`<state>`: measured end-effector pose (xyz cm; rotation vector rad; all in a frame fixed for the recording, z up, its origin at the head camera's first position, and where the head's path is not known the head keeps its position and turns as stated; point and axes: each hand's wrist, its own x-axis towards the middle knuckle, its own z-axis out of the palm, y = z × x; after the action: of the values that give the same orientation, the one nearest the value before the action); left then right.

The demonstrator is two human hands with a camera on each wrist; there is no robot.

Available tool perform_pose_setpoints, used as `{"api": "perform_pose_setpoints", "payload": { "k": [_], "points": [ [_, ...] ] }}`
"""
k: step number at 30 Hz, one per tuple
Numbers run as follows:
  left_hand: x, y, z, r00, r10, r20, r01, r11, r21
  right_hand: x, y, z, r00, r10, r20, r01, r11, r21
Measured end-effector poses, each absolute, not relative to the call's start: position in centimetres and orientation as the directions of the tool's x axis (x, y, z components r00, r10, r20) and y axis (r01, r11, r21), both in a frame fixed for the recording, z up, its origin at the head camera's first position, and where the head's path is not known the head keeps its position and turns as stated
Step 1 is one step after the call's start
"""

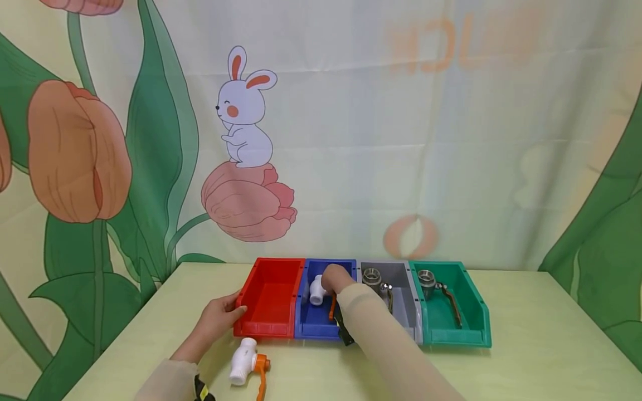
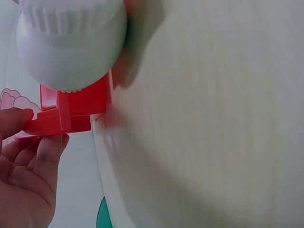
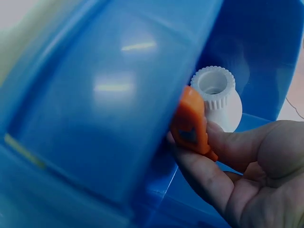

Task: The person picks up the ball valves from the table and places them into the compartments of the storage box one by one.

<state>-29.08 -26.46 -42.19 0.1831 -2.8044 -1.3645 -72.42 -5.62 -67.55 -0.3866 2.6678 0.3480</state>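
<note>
My left hand (image 1: 218, 317) grips the left side wall of the red bin (image 1: 271, 328), thumb on one side and fingers on the other in the left wrist view. Inside the blue bin (image 1: 318, 331) my right hand (image 1: 337, 278) pinches the orange handle (image 3: 190, 124) of a white plastic ball valve (image 1: 317, 291) between thumb and fingers. That valve touches or lies close to the bin's floor; I cannot tell which. A second white ball valve (image 1: 243, 361) with an orange handle lies on the table by my left wrist, and looms large in the left wrist view.
To the right, a grey bin (image 1: 412, 312) and a green bin (image 1: 476, 328) join the row, each containing a metal valve (image 1: 371, 278) or a metal valve with a brownish lever (image 1: 426, 281). A printed curtain (image 1: 341, 139) hangs behind the table (image 1: 541, 334).
</note>
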Motion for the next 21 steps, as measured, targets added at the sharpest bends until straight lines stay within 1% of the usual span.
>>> {"api": "perform_pose_setpoints", "payload": {
  "k": [2,5,6,9,12,17,21],
  "points": [
    [-29.1,-26.5,-42.2,-0.993,-0.113,-0.038,-0.099,0.611,0.786,-70.0,-5.5,-65.2,-0.866,-0.216,-0.451,-0.334,0.921,0.201],
    [-29.1,-26.6,-42.1,-0.993,-0.110,-0.034,-0.096,0.619,0.779,-70.3,-5.6,-65.1,-0.865,-0.205,-0.458,-0.323,0.926,0.195],
    [-29.2,-26.6,-42.1,-0.993,-0.110,-0.032,-0.094,0.622,0.777,-70.3,-5.7,-65.0,-0.863,-0.221,-0.454,-0.351,0.909,0.225],
    [-29.2,-26.7,-42.0,-0.994,-0.108,-0.028,-0.090,0.629,0.772,-69.9,-5.8,-64.6,-0.880,-0.185,-0.438,-0.274,0.950,0.150],
    [-29.2,-26.7,-42.0,-0.994,-0.109,-0.028,-0.091,0.631,0.771,-69.4,-5.8,-64.3,-0.891,-0.159,-0.425,-0.221,0.970,0.102],
    [-29.0,-26.7,-42.2,-0.994,-0.110,-0.026,-0.090,0.631,0.771,-68.7,-5.8,-64.4,-0.913,-0.140,-0.383,-0.191,0.977,0.097],
    [-29.0,-26.7,-42.2,-0.994,-0.109,-0.030,-0.092,0.626,0.774,-69.0,-5.8,-65.3,-0.925,-0.121,-0.361,-0.162,0.983,0.085]
  ]
}}
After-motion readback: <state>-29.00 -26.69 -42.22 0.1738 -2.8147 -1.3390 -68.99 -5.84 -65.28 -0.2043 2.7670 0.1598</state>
